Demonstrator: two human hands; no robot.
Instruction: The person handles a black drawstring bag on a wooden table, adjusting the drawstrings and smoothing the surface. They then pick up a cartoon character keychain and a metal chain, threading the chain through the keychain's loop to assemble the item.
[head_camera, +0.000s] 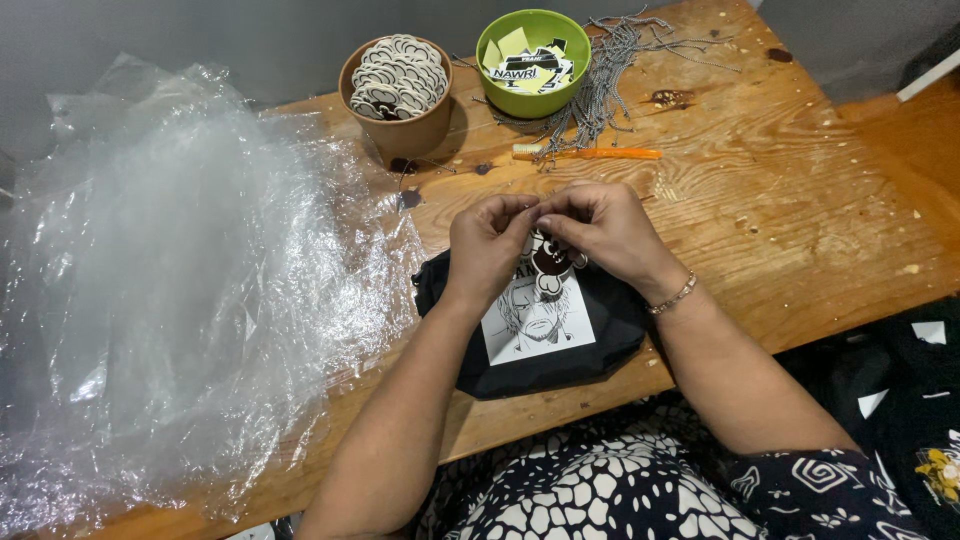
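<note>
Pinching together, your left hand (487, 243) and right hand (600, 228) clamp a small dark charm (551, 262) above a black pouch (530, 335) on the wooden table (800, 200).

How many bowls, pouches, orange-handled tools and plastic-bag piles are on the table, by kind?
Bowls: 2, brown bowl and green bowl
Black pouch: 1
Orange-handled tool: 1
Clear plastic pile: 1
Total: 5
Both the left hand and right hand pinch a small charm above the pouch.
</note>
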